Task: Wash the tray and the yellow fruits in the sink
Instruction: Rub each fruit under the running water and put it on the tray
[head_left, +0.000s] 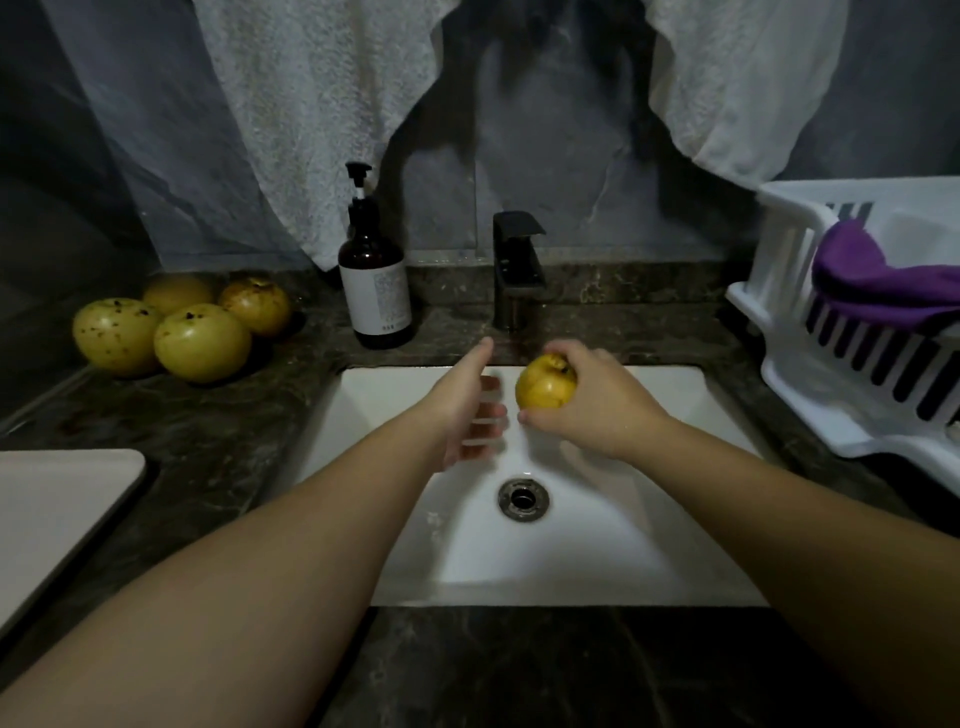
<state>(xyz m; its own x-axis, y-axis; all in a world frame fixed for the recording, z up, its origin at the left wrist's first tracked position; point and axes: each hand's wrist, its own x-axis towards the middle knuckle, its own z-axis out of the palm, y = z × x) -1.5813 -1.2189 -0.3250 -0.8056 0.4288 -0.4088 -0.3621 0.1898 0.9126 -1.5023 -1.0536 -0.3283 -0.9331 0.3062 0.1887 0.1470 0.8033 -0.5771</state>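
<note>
The yellow fruit (545, 384) is held above the white sink (675, 519), just in front of the black tap (517, 270). The right hand (597, 405) grips it: fingers curl over the top near the stem and the thumb presses the underside, so this grip is closed round the fruit. The left hand (467, 410) is just beside the fruit, on its left, with the thumb raised and the fingers extended toward it; the fingers are blurred, and whether they touch the fruit cannot be told. This grip is spread and holds nothing. Both forearms reach in over the sink's near edge.

The drain (523, 499) lies in the basin floor, below and in front of the hands.

The tray (57, 509) rests on the dark counter (218, 447) at the left edge of the view, well apart from the sink; only part of it is visible.

Four more yellow fruits (200, 340) sit in a cluster on the counter at the rear left, touching one another. A brown pump bottle (376, 291) stands upright between this cluster and the tap.

A white dish rack (810, 343) stands on the counter to the right of the sink and contains a purple cloth (878, 286). White towels (322, 119) hang against the wall behind.
</note>
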